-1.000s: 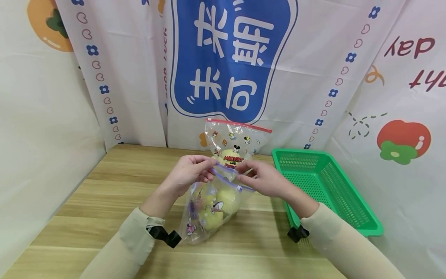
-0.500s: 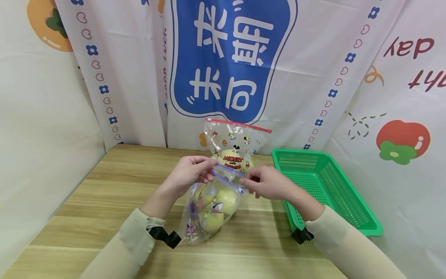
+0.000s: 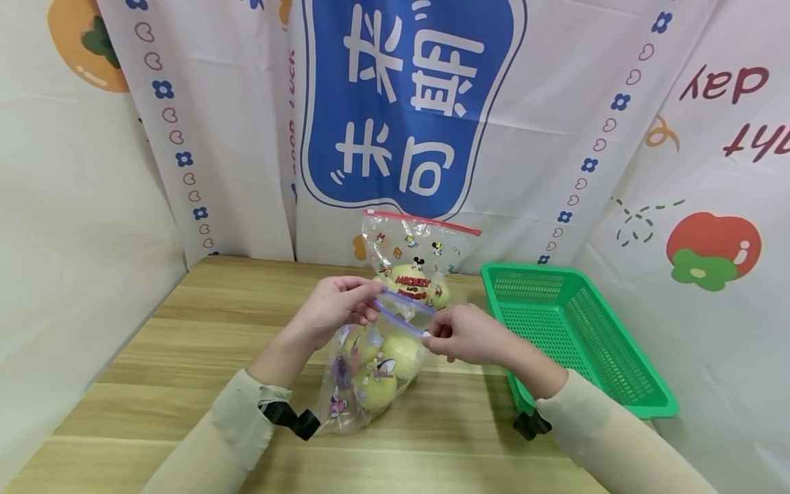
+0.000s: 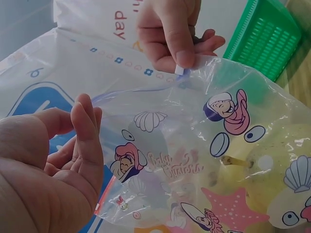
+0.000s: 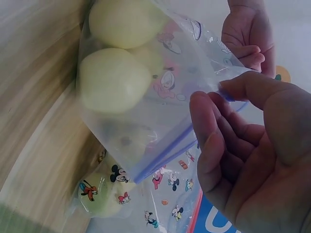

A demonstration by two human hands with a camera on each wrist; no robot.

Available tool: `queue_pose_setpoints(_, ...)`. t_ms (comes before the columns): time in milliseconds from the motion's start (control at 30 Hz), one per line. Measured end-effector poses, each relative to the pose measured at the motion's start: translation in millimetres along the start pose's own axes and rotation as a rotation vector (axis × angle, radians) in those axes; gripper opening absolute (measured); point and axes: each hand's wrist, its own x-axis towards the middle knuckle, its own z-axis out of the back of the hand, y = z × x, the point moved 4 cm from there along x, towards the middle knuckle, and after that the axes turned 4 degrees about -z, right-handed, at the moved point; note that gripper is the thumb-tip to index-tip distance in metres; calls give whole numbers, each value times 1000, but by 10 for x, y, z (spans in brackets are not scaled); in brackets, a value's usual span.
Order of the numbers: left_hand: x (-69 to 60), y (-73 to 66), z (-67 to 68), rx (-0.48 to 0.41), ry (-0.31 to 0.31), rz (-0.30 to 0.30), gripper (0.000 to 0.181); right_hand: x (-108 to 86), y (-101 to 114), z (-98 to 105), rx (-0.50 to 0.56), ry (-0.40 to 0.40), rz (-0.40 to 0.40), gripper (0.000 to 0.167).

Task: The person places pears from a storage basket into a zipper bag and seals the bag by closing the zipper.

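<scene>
A clear zip bag [image 3: 338, 412] with cartoon prints and a purple zip top [image 3: 395, 317] stands on the wooden table, holding several pale yellow pears [image 3: 376, 387]. One pear's stem [image 4: 234, 161] shows in the left wrist view. My left hand [image 3: 333, 309] pinches the left end of the zip top. At the other end, my right hand [image 3: 472, 334] pinches the zip by its small slider [image 4: 181, 72], thumb against forefinger. The bag's mouth stretches between both hands, its two purple edges apart in the middle.
Behind it, a second zip bag [image 3: 420, 243] with a red zip also holds pears and leans near the back curtain [image 3: 247, 137]. A green plastic basket [image 3: 623, 336] stands at the right. The wooden table [image 3: 185, 357] extends to the left.
My right hand has moved slightly right and down from the bag's mouth, and its fingers have closed on the slider end of the zip. The left hand stays in place.
</scene>
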Motion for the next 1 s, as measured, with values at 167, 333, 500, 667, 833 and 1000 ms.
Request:
queue_pose_setpoints(167,-8,-27,21,-14,-6,0,36,-22,36,73,-34,-85,48,12)
queue_pose_setpoints(333,-29,-73,46,-43,15,-25,36,-39,73,196,-30,-225,97,8)
queue_pose_setpoints(500,-60,-110,58,-50,89,-63,32,-71,115,338,-10,-362,152,6)
queue_pose_setpoints(667,-85,-134,74,-63,187,-97,27,-121,115,484,27,-424,173,6)
queue_pose_setpoints(833,-42,-122,150,-36,153,-126,30,-148,65,554,57,-425,157,7)
queue_pose_setpoints(1000,91,-38,276,48,-22,-116,35,-158,58,538,75,-407,158,6)
